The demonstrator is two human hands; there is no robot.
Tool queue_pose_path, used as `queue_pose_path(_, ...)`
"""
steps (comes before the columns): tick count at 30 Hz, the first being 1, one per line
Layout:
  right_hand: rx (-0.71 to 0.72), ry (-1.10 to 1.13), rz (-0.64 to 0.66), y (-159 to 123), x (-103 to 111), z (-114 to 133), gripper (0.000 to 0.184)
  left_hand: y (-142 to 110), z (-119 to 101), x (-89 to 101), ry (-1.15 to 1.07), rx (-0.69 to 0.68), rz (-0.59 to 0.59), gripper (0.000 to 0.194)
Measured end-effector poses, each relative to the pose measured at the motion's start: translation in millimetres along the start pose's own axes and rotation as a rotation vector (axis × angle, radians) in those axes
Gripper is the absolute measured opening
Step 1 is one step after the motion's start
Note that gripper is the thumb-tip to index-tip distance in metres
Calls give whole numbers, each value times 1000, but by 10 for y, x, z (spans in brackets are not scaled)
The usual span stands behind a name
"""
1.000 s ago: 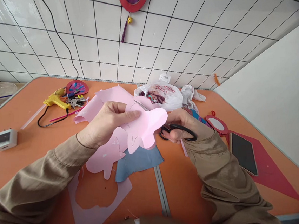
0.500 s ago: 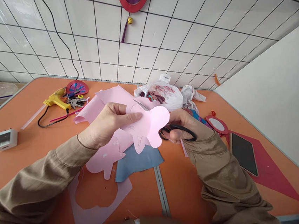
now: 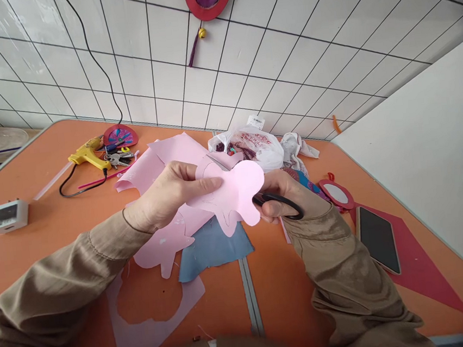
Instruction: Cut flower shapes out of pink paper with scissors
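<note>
Between thumb and fingers, my left hand (image 3: 176,192) pinches a pink sheet cut-out (image 3: 243,186) with a wavy edge and drawn lines on it. My right hand (image 3: 280,190) is closed round the black handles of a pair of scissors (image 3: 281,201). Their metal blades lie at the far side of the cut-out, which covers much of them. Below my hands, a second pink cut-out (image 3: 161,251) and a blue piece of material (image 3: 218,248) rest on the table. A larger pink sheet (image 3: 172,149) is spread behind my left hand.
On the orange table (image 3: 59,255), a yellow glue gun (image 3: 86,155), keys (image 3: 119,158) and a white charger (image 3: 9,216) stand left. A plastic bag (image 3: 262,148) sits against the tiled wall. A phone (image 3: 377,238) lies on a red sheet (image 3: 425,269) at right.
The pink cut-out has turned and shifted slightly to the right in my left hand, its lower lobe swinging right. My right hand keeps its place with the scissors.
</note>
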State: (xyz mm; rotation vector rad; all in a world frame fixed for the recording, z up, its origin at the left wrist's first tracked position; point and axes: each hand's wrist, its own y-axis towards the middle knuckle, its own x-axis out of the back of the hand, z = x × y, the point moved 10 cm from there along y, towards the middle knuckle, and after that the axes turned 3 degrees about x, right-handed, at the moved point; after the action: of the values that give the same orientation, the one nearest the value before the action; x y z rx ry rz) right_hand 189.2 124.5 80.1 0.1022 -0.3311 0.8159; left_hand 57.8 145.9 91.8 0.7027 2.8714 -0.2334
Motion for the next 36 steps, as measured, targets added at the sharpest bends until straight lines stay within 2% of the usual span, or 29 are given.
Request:
queue_pose_path(3, -26, 121, -65, -2, 50, -36, 56, 1, -1, -24, 4, -18, 13, 39)
queue_pose_path(9, -37, 167, -67, -6, 45, -65, 50, 3, -7, -18, 18, -16, 14, 35)
queue_pose_path(14, -45, 148, -70, 3, 37, -101, 54, 6, -121, -1, 12, -107, 23, 50)
queue_pose_path(20, -90, 164, -82, 7, 32, -95, 51, 12, -62, 1, -14, -86, 13, 21)
queue_pose_path(28, -124, 142, -88, -11, 22, -81, 48, 16, -76, 9, -24, -77, 7, 26)
queue_pose_path(36, -136, 112, -88, -9, 24, -84, 49, 5, -74, -8, -15, -68, 20, 23)
